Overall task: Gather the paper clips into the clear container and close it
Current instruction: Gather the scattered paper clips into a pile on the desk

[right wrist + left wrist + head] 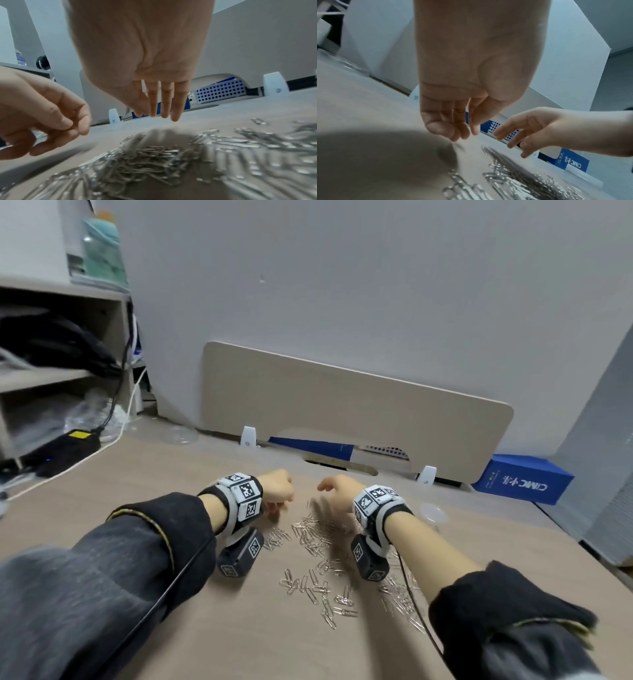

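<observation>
Several silver paper clips lie scattered on the wooden desk between and below my wrists. My left hand hovers over the pile's far left edge with its fingers curled towards the thumb. Whether a clip sits between them is unclear. My right hand hangs over the far side of the pile, fingers straight, pointing down and holding nothing. A clear round plastic piece lies just right of my right wrist. Another clear piece lies at the back left.
A beige divider panel closes the desk's far side, and a blue box stands at its right end. A black power adapter and a white cable lie at the back left below a cluttered shelf. The desk edge runs along the right.
</observation>
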{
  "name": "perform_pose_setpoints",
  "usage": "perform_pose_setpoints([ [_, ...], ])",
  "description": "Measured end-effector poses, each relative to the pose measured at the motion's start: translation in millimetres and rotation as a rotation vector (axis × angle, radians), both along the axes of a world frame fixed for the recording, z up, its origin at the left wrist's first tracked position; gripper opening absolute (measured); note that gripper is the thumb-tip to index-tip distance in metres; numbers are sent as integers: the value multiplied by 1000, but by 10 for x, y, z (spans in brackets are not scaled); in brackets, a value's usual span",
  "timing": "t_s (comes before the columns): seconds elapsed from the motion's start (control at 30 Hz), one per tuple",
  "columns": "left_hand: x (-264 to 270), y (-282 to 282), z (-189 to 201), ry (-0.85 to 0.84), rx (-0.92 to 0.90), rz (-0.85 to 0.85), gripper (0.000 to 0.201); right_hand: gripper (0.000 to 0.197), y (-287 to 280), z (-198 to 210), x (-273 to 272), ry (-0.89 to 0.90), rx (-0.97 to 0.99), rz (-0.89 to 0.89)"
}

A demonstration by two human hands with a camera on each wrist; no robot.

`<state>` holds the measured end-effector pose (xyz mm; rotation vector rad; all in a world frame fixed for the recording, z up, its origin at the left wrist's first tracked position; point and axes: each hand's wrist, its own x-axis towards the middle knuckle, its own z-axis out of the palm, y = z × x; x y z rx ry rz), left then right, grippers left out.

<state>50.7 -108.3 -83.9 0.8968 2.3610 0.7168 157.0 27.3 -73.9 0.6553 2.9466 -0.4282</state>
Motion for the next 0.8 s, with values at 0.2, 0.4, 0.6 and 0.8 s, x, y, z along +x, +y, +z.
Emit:
perform_pose_setpoints([
  [0.2, 41, -246, -114, -144, -25, 69, 11, 45, -390, -143, -87, -222, 41, 178],
  [0.4, 354, -134, -145, -228, 19, 73, 8, 50, -455, -353, 281, -205, -16, 221],
  [0.6, 373, 16, -159, -199, 118, 128, 17, 53, 12, -195, 731, 124, -295, -85],
  [0.8, 293, 169, -249, -305, 416, 246, 24, 62, 552, -275, 925, 125, -297, -347],
])
